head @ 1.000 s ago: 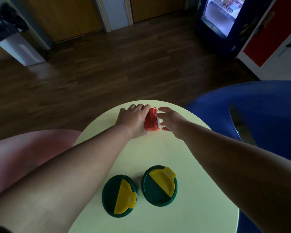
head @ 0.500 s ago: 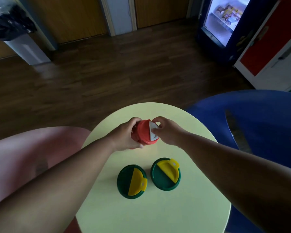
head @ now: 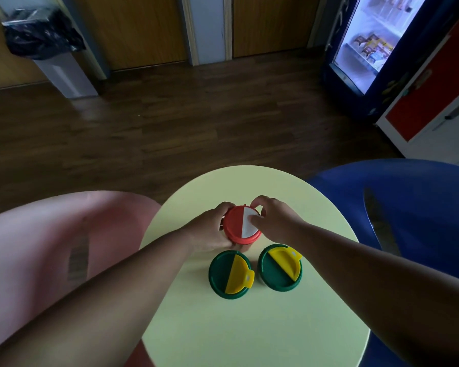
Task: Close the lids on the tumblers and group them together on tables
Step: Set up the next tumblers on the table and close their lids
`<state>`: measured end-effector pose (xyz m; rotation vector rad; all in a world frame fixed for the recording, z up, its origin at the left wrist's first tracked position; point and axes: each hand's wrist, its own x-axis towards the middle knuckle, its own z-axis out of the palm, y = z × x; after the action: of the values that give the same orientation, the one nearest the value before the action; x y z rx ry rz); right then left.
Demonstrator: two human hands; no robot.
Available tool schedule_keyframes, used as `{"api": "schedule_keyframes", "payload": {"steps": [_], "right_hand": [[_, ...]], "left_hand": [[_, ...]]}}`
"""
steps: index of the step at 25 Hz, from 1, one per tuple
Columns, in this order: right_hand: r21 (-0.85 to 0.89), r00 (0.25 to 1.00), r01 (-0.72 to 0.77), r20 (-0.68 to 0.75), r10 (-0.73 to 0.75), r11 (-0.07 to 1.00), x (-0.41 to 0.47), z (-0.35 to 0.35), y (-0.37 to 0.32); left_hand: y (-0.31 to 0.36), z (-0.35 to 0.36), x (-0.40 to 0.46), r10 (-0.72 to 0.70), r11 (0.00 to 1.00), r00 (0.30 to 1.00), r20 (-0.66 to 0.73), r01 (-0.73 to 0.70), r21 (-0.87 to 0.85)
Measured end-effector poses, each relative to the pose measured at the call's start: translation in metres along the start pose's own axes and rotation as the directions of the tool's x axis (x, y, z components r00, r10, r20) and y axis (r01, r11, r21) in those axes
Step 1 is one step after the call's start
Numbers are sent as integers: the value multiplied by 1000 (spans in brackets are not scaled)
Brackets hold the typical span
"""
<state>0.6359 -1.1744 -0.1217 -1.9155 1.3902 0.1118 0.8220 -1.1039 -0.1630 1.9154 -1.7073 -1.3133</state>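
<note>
Pale yellow and round, the table fills the near part of my view, with a pink one to the left and a blue one to the right, both cut off by the frame. Nearest me stand two green tumblers, the left one and the right one, side by side with a small gap, their yellow flaps lying flat, so I judge both closed and grouped. Just beyond them sits the red tumbler, near the green pair. My left hand wraps its side, clamped on it, while my right hand curls over the far rim with a thumb pressing on the white flap. That flap looks down, though I cannot tell if it has clicked shut. What remains, I reckon, is sealing it and nudging it into the group. All three cup bodies are hidden beneath their lids. Farther off, dark wooden floor, a bagged bin and a lit fridge.
</note>
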Motion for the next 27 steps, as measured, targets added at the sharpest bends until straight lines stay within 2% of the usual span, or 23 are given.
{"api": "schedule_keyframes", "payload": {"steps": [11,17,20,22,24,27], "right_hand": [[20,999,25,-31,-25,999,-5,0,6],[73,1000,4,-10,-4,997,-9,2,6],[63,1000,11,-1,-11,998,-16,-2,11],[-14,998,67,-18,-67,998,-23,-5,16],[-108,983,183,-13,-185,977,-28,-8,17],[-231,924,383,108,-367,895,-26,-11,8]], "left_hand": [[7,7,-8,-17,999,1000,-8,17,-38],[11,-5,-16,-81,994,995,60,77,73],[14,-5,-33,-98,994,994,-51,100,38],[15,3,-54,-78,996,982,-173,83,24],[14,14,-76,-43,999,969,-244,47,9],[17,27,-98,3,998,980,-198,9,56]]}}
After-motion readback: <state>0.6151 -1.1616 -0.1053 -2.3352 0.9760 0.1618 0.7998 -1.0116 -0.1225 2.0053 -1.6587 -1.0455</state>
